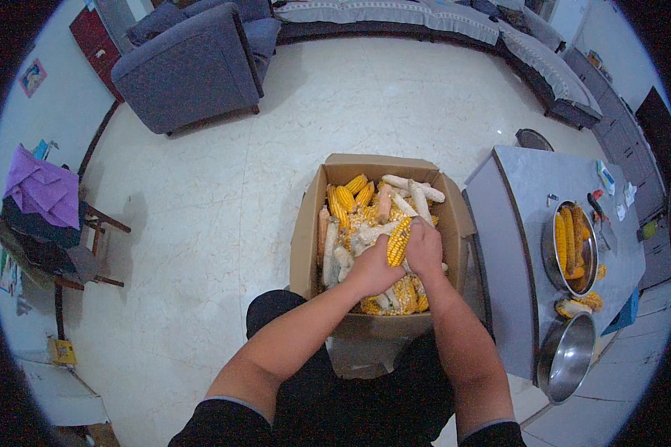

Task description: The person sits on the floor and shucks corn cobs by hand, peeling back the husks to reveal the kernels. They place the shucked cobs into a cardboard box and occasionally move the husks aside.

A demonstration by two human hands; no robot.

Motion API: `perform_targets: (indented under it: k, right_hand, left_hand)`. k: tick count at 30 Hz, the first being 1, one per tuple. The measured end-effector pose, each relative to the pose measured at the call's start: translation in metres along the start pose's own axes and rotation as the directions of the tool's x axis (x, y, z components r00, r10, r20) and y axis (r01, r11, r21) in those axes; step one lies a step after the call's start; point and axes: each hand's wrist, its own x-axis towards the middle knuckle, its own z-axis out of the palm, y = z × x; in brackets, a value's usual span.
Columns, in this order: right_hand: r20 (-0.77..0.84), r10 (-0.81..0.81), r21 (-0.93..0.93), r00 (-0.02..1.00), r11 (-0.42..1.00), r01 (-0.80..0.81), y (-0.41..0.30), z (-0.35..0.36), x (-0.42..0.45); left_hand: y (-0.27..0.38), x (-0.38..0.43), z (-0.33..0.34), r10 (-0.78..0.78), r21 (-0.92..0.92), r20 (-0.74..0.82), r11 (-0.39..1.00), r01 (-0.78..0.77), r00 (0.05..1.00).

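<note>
Both of my hands grip one ear of dried yellow corn (398,243) above an open cardboard box (303,254). My left hand (373,268) holds its lower part, and my right hand (425,248) closes around its upper right side. Inside the box, whole yellow ears (345,199) lean at the back left. Pale bare cobs (419,200) lie at the back right, and a reddish cob (384,204) stands near the middle. Loose kernels and more ears (407,296) fill the front, partly hidden under my wrists.
A grey table (520,223) at the right bears a steel bowl (548,262) of corn ears, a cleaver-like knife (605,232) and an empty steel bowl (570,357). A grey armchair (187,72) stands at the back left. A wooden chair (95,229) with cloths is by the left wall.
</note>
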Motion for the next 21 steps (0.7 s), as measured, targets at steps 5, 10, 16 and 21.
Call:
perform_targets:
  k: [5,10,16,21]
  right_hand:
    - [-0.083,-0.048,0.127,0.995,0.99,0.058,0.03,0.015,0.007]
    - [0.011,0.06,0.13,0.998,0.99,-0.06,0.002,0.01,0.001]
    - [-0.067,0.029,-0.007,0.997,1.0,-0.029,-0.001,0.012,0.0]
    - [-0.018,-0.003,-0.097,1.0,0.995,0.001,0.002,0.008,-0.002]
  left_hand:
    - [-0.002,0.002,0.001,0.005,-0.01,-0.014,1.0,-0.005,1.0]
    - [0.011,-0.003,-0.007,-0.067,0.234,-0.031,0.97,0.073,0.997]
    - [0.01,-0.005,-0.009,-0.051,0.223,0.014,0.974,0.047,0.999]
    - [0.001,-0.001,-0.005,-0.051,0.169,0.019,0.984,0.047,0.999]
